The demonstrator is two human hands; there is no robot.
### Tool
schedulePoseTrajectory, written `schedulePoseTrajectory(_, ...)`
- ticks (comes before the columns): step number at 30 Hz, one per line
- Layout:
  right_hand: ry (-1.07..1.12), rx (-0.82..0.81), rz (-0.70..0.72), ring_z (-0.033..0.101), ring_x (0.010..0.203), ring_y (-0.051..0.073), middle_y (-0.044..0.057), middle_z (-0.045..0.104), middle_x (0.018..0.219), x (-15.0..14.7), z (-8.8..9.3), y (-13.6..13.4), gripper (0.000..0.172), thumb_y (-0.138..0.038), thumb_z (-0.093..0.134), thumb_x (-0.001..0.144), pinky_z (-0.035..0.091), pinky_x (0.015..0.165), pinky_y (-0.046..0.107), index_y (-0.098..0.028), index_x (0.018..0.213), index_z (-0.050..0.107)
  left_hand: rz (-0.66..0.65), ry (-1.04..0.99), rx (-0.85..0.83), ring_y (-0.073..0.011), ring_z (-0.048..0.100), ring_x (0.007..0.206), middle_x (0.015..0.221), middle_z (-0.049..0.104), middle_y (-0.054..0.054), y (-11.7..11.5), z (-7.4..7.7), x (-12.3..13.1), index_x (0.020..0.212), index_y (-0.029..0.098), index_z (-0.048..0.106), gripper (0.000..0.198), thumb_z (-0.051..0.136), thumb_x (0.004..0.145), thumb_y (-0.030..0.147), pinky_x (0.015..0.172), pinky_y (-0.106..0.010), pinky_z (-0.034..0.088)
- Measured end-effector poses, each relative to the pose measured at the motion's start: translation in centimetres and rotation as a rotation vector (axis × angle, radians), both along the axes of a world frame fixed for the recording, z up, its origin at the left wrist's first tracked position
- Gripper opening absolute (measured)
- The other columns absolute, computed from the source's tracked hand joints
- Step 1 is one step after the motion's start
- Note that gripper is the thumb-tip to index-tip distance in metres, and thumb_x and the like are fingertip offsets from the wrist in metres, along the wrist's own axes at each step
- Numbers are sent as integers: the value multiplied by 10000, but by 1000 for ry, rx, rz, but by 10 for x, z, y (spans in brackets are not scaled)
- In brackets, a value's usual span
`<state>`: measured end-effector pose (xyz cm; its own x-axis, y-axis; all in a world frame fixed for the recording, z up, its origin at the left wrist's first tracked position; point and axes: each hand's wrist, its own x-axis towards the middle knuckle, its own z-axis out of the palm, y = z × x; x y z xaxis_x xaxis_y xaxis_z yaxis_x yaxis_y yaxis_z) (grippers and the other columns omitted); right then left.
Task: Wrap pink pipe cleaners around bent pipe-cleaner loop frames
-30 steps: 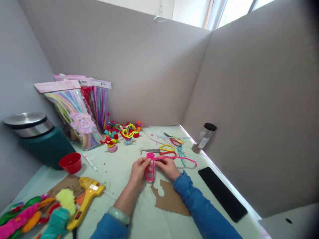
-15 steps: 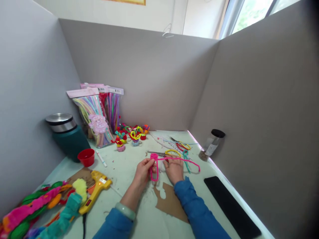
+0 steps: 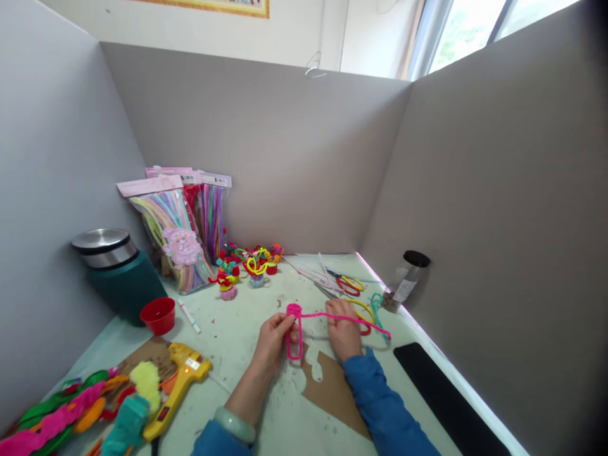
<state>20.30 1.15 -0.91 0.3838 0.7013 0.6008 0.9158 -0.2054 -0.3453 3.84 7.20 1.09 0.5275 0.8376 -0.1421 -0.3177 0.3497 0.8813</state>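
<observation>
1. Far left, a heap of bright fuzzy braids (image 3: 52, 421) sprawls at the edge of the counter (image 3: 228, 342). A yellow glue gun (image 3: 178, 389) lies just beside it.
2. Behind those stands a teal canister (image 3: 118, 278) with a steel lid. A red cup (image 3: 158, 315) sits just in front of it, and a white marker (image 3: 189, 316) lies near the cup.
3. At the back wall, packs of pipe cleaners (image 3: 180, 234) lean upright, with little pipe-cleaner figures (image 3: 247, 263) clustered close by.
4. Centre stage: the left hand (image 3: 273, 339) has its fingers clamped on the loop of the pink pipe cleaner (image 3: 294, 329). The pipe cleaner is up off the counter, right in front of the person, between both hands.
5. The right hand (image 3: 344, 332) has its fingers pinched together on the long pink strand. The strand runs right from the coil and trails past the hand.
6. Under the hands, a torn cardboard piece (image 3: 332, 392) lies flat.
7. Further right are scissors (image 3: 351, 285), then a black-lidded jar (image 3: 406, 278) by the wall. A black pad (image 3: 446, 399) lies along the counter's right edge.
</observation>
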Motion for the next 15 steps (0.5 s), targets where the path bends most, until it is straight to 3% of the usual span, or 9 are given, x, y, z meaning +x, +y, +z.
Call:
schedulePoseTrajectory(2, -7, -67, 195, 524, 806, 194, 68, 624, 835, -5, 0, 0, 263, -235, 384, 869, 355, 778, 311, -187, 831, 641, 13, -27, -18, -63, 473, 411, 558, 577, 5, 0, 2, 0, 653, 128, 557, 288, 690, 635, 383, 406, -186, 355)
schedulePoseTrajectory(3, -2, -96, 200, 531, 794, 192, 66, 631, 816, -6, 0, 0, 253, -228, 400, 860, 358, 783, 309, -186, 805, 643, 11, -34, -20, -61, 473, 414, 565, 577, 7, 0, 4, -1, 652, 127, 558, 280, 691, 638, 373, 408, -184, 354)
schedulePoseTrajectory(6, 83, -50, 18, 534, 868, 218, 91, 641, 877, -6, 2, 3, 220, -156, 425, 813, 349, 840, 354, -168, 843, 643, -6, -24, -15, -56, 459, 406, 529, 560, 14, 0, 7, -3, 637, 125, 553, 266, 683, 653, 357, 407, -177, 342)
schedulePoseTrajectory(8, 206, 25, 71, 526, 934, 228, 103, 631, 955, -8, 6, 2, 234, -133, 436, 786, 352, 867, 371, -154, 908, 635, -24, -13, 0, -60, 452, 395, 481, 537, 18, 0, 7, -3, 634, 126, 555, 267, 668, 669, 365, 406, -178, 340)
schedulePoseTrajectory(12, 801, 41, 538, 583, 774, 180, 66, 645, 893, -29, 13, -1, 253, -264, 521, 787, 453, 694, 297, -161, 1007, 592, -42, -8, 32, -67, 444, 374, 450, 532, 17, 1, 3, -4, 644, 128, 569, 271, 659, 674, 382, 391, -182, 332)
schedulePoseTrajectory(15, 1209, 105, 559, 534, 548, 134, -1, 593, 617, -46, 15, 0, 261, -376, 553, 776, 425, 534, 250, -152, 904, 593, -52, 20, 61, -71, 444, 367, 444, 539, 13, 0, 2, -3, 637, 128, 574, 276, 673, 654, 386, 388, -186, 336)
